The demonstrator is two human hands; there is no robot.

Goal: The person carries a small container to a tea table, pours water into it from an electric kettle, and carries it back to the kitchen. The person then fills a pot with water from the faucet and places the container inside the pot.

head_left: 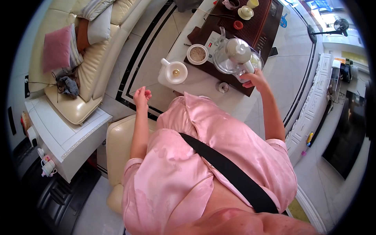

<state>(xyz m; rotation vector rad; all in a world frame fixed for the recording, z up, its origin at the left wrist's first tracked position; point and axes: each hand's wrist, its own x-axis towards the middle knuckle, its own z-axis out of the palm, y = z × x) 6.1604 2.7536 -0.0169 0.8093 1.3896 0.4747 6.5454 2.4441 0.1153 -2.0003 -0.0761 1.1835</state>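
My right hand (256, 79) is closed round the white handle of a clear glass kettle (229, 58) at the near right part of the tea table (250, 31). To the kettle's left are a white bowl (197, 54) with brownish contents and a white cup (176, 73) with a handle and a little yellowish liquid. Away from the table, over the floor to the left of the cup, my left hand (142, 96) hangs with loosely curled fingers and holds nothing visible. A small round metallic item (223, 87) lies by the table's near edge.
Further back on the table are a red cup (237, 25), a lidded cup (245, 13) and a yellow cup (253, 3). A cream sofa (105, 58) with cushions stands left, beside a white side table (66, 125). A fan (340, 25) stands far right.
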